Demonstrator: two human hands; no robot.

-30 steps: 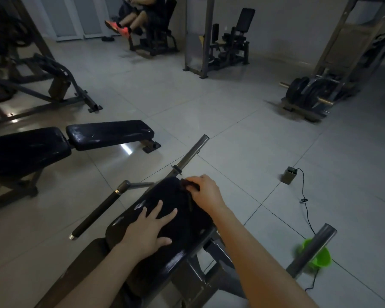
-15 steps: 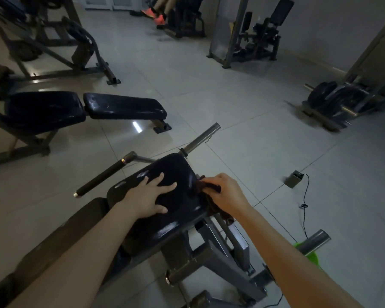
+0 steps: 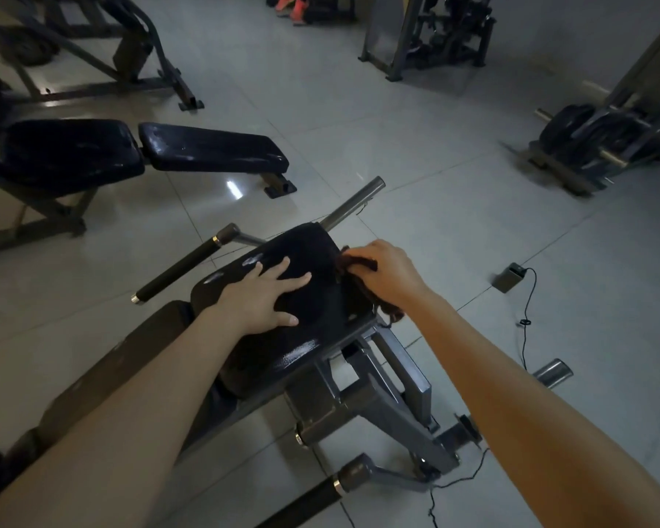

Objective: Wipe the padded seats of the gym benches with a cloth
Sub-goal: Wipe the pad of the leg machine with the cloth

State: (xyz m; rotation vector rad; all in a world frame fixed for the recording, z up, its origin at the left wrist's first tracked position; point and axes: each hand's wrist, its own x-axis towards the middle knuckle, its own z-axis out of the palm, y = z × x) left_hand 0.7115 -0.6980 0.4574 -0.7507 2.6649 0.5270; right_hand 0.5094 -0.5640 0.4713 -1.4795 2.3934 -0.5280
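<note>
Nearest: grey metal frame (image 3: pixel 378 405) under black padded seat (image 3: pixel 313 337). On seat, left hand (image 3: pixel 262 299) pressed flat, fingers straight and spread, gripping nothing. At seat's right edge, right hand (image 3: pixel 387 274) curled round dark brown cloth (image 3: pixel 359 262), bunched against pad edge, loose end hanging below wrist. Beyond, on tiled floor: small grey box (image 3: pixel 509 277) with cable at right, second black bench (image 3: pixel 206 150) at left, weight plates (image 3: pixel 587 135) far right.
</note>
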